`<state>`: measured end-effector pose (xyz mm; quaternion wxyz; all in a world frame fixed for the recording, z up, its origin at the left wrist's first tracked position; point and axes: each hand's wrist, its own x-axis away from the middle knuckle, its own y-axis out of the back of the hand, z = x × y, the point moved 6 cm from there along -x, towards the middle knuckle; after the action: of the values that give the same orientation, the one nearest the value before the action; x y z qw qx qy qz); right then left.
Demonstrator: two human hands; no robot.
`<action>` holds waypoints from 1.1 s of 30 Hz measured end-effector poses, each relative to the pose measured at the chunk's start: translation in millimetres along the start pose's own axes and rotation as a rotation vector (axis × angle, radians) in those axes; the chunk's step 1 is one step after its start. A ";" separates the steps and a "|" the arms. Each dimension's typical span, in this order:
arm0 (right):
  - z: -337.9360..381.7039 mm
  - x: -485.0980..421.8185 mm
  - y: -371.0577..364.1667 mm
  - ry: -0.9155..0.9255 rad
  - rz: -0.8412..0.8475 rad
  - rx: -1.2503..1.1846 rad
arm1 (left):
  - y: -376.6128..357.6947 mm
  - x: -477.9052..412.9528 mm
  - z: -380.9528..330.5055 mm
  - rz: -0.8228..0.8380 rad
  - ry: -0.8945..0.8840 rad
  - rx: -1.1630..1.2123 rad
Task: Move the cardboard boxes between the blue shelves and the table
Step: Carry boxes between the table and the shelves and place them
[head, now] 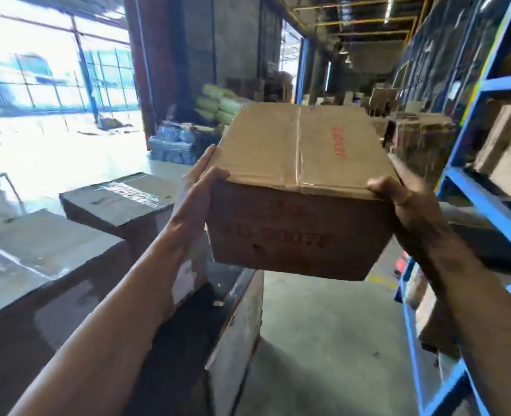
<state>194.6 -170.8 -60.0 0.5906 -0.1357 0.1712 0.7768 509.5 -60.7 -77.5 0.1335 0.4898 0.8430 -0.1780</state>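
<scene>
Ideally the cardboard box (pixel 299 187), in mid-air between the tabletop (pixel 239 319) on the left and the blue shelves (pixel 488 202) on the right, gets a level carry and even squeeze. Left hand (pixel 194 190) and right hand (pixel 398 202) clamp its sides, thumbs hooked over the top edge.

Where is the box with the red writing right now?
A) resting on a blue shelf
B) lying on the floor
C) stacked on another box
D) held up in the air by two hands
D: the cardboard box is clasped between the left hand and the right hand, thumbs hooked over its top edge, with bare floor showing below it.
</scene>
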 end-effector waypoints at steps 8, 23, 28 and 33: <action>5.4 -82.0 -160.3 0.045 0.258 -0.179 | 129.0 -34.8 -37.1 -0.242 -0.115 -0.106; -26.1 -175.7 -329.1 -0.129 0.594 -0.360 | 239.4 -53.0 -29.5 -0.551 -0.105 -0.316; -41.3 -202.2 -361.9 -0.193 0.663 -0.413 | 246.9 -65.0 -25.8 -0.654 -0.104 -0.356; -44.1 -220.2 -373.2 -0.079 0.796 -0.266 | 249.9 -63.4 -22.5 -0.728 -0.100 -0.407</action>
<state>613.2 -290.4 -48.3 0.2276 -0.1044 0.0858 0.9643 757.3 13.8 -74.2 0.1968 0.1143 0.9715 -0.0670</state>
